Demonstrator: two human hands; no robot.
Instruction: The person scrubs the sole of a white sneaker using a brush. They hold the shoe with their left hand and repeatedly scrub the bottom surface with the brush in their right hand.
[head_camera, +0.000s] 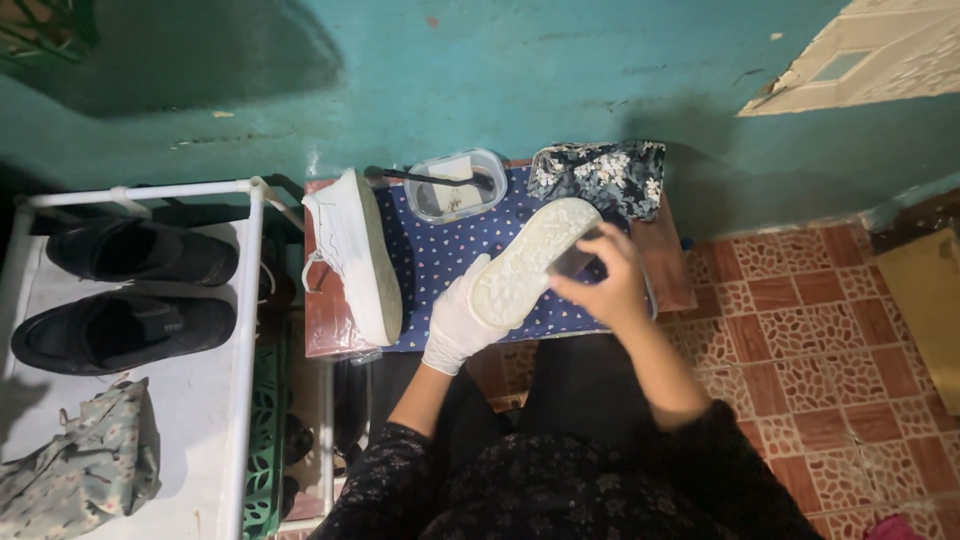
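I hold a white shoe (532, 262) sole-up over the low bench (672, 262), and everything else sits around that shoe. My left hand (458, 318), in a white glove, cups the heel end from below, its fingers (470, 283) wrapped close round the edge of the pale sole. My right hand (604, 284) is bare and lies on the far side of the shoe near its middle, the fingers (585, 290) curled narrow on a small dark thing (573, 261) pressed to the sole; what that thing is I cannot tell. Under the shoe the bench is covered by a blue cloth with white dots (440, 252). Left of the shoe, the second white shoe (355, 255) lies on its side at the edge of the bench. Beyond the shoe, toward the teal wall (520, 70), stands a clear container (457, 186) with a dark-handled tool (420, 178) across it, and just beside that a folded floral cloth (605, 172). Well to the left of the shoe a white rack (245, 330) carries two black shoes (125, 290) and a bundled floral fabric (85, 462). To the right of the shoe the floor is reddish patterned tile (820, 340).
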